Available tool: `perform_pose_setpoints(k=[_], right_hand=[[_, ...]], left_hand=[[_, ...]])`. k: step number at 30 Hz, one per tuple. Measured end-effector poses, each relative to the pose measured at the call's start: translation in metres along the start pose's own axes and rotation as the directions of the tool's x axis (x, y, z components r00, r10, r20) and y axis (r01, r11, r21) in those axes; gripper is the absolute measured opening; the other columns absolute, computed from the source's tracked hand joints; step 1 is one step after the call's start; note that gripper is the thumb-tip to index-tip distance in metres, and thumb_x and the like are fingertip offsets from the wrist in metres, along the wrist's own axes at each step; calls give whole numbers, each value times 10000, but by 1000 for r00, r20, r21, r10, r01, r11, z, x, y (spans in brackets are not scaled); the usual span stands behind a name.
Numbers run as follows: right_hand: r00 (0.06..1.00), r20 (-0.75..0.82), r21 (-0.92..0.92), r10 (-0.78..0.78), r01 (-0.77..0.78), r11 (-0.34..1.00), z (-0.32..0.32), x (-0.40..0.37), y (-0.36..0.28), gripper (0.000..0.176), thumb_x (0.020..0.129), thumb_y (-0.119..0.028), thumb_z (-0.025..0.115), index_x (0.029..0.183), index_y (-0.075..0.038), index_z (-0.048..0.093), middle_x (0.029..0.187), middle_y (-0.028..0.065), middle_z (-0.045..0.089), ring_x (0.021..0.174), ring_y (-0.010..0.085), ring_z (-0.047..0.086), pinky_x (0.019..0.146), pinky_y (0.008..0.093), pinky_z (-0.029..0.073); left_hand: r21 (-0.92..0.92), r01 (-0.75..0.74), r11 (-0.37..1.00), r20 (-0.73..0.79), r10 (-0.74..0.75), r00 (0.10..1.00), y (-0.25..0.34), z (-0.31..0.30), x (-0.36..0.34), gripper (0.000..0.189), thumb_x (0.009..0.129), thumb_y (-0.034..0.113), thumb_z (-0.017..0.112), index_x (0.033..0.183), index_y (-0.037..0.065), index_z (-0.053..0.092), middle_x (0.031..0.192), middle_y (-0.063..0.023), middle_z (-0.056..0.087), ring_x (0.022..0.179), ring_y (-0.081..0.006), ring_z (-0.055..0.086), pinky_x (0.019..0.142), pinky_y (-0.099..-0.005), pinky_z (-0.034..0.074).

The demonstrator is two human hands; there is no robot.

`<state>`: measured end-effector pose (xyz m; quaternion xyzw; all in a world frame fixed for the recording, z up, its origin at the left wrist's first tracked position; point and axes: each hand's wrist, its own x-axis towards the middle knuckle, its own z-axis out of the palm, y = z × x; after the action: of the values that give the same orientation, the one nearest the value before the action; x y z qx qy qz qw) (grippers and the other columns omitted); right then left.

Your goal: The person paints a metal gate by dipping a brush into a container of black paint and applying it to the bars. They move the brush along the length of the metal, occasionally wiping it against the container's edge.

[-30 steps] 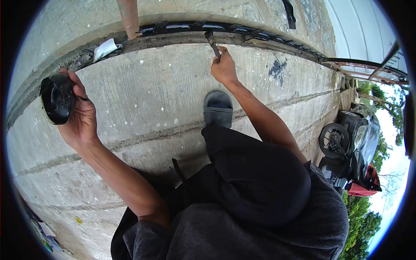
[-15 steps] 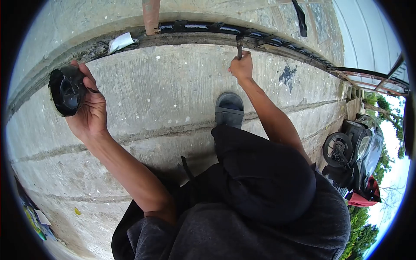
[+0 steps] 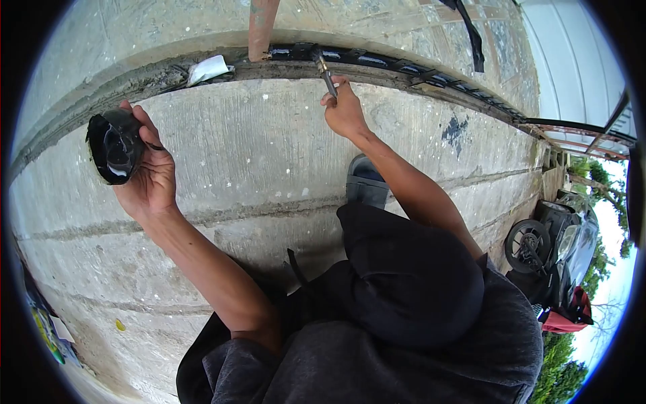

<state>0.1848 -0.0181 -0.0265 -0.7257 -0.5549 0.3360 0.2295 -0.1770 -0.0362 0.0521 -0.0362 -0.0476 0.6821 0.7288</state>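
My left hand (image 3: 153,178) is closed around a cup of black paint (image 3: 116,147), tilted so that its glossy dark inside faces the camera. My right hand (image 3: 346,111) grips a paintbrush (image 3: 328,79) by its handle. The brush's dark tip touches a long metal rail (image 3: 363,58), near its left end beside a reddish-brown post (image 3: 261,30). Wet black paint shines along the rail, which has short crosspieces.
A crumpled white paper (image 3: 209,69) lies in the gutter left of the post. Black paint spatter (image 3: 454,130) marks the concrete floor (image 3: 269,148). A motorcycle (image 3: 555,236) stands at the right. A black strip (image 3: 469,34) hangs at the top.
My right hand has moved left along the rail with the paintbrush, toward the post. My left hand still holds the cup at nearly the same place; the view has shifted slightly.
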Motion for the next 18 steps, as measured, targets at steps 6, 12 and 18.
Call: perform_pose_setpoints(k=[6, 12, 18], right_hand=[[996, -44, 78, 78, -75, 994, -5, 3, -13, 452, 899, -20, 434, 1346, 42, 416, 845, 116, 679, 649, 200, 632, 627, 330, 494], [982, -124, 28, 142, -140, 990, -6, 11, 20, 370, 940, -80, 440, 1292, 8, 511, 805, 92, 618, 549, 180, 579, 561, 334, 470], [997, 68, -235, 26, -9, 972, -1, -33, -37, 293, 972, -272, 474, 1118, -64, 618, 832, 192, 659, 796, 380, 653, 742, 461, 484]], left_hand=[[8, -20, 1000, 4, 20, 1000, 3, 2, -2, 462, 950, 159, 593, 1358, -18, 469, 1375, -227, 515, 1236, -445, 524, 956, -511, 560], [-2, -5, 1000, 4, 5, 1000, -5, 1, 1, 442, 941, 155, 609, 1332, -17, 499, 1383, -230, 506, 1234, -445, 526, 950, -516, 562], [-3, -40, 999, -55, 40, 998, -3, 0, -3, 426, 949, 166, 603, 1318, -23, 508, 1348, -243, 532, 1205, -454, 547, 921, -529, 574]])
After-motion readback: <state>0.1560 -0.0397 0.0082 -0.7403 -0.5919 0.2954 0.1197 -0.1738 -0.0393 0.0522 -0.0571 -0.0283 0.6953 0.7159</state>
